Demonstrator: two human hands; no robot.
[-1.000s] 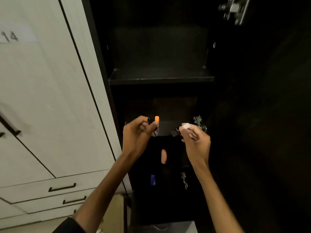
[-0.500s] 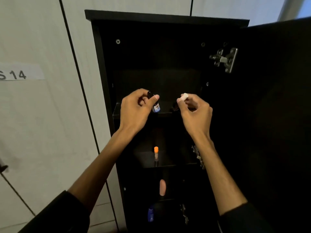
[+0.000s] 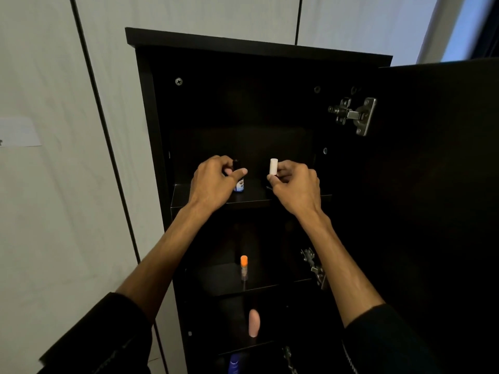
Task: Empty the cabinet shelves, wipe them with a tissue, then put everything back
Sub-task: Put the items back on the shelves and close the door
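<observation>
Now that both hands are up at the top shelf (image 3: pixel 251 198) | left hand (image 3: pixel 213 182) grips bottle (image 3: pixel 239 185) on it | right hand (image 3: pixel 294 184) pinches white tube (image 3: pixel 273 166) just above | restocking, looks nearly done

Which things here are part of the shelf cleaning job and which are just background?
Job: small bottle in left hand; white tube in right hand; orange-capped stick; pink item; blue item.
Background: door hinge; white wall panels.

Dark cabinet shelves (image 3: pixel 251 202), orange-capped tube (image 3: pixel 244 267) upright
</observation>
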